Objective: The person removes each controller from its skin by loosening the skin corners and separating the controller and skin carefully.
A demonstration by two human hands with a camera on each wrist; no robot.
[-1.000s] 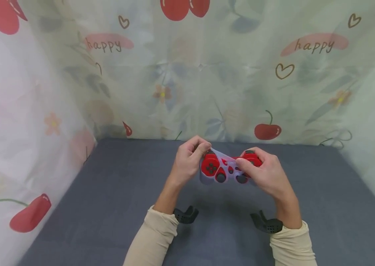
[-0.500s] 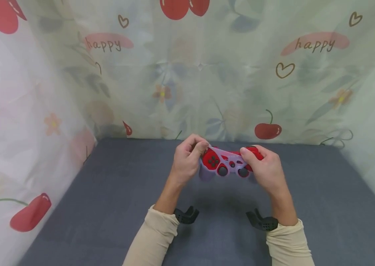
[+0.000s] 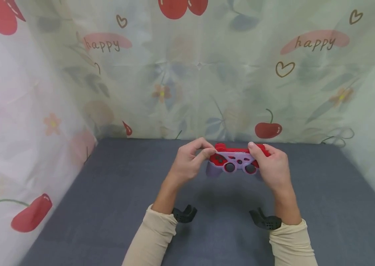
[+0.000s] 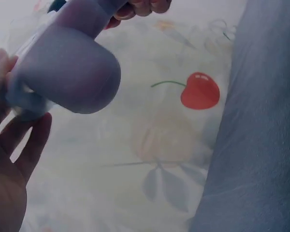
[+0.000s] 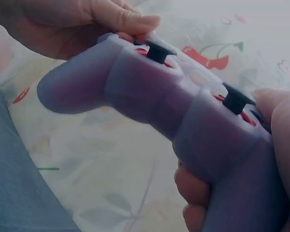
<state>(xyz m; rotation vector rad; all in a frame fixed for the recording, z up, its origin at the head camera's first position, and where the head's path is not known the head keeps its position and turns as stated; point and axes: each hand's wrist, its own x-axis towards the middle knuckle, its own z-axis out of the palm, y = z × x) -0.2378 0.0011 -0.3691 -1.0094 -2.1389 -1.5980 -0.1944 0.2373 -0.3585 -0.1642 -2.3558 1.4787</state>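
A red game controller [image 3: 230, 149] with dark sticks sits partly inside a translucent purple silicone sleeve [image 3: 237, 158], held above the table. Its red top edge shows bare. My left hand [image 3: 187, 160] pinches the sleeve at the controller's left upper corner, thumb against forefinger. On the other side, my right hand [image 3: 275, 168] grips the right end, thumb on top and fingers curled underneath. In the right wrist view the sleeve [image 5: 140, 92] covers both handles, and a stick [image 5: 159, 50] pokes through its opening. The left wrist view shows the sleeved left handle [image 4: 77, 72] from close by.
A dark grey cloth [image 3: 124, 184] covers the table. Pale curtains [image 3: 200, 74] printed with cherries and "happy" lettering stand behind and at the sides. A black wrist mount [image 3: 185, 214] sits on my left wrist, another [image 3: 265, 220] on the right.
The controller has shifted slightly right and tilted, so its red top edge shows more. My left hand has moved right with it; my right thumb has slid outward along the top.
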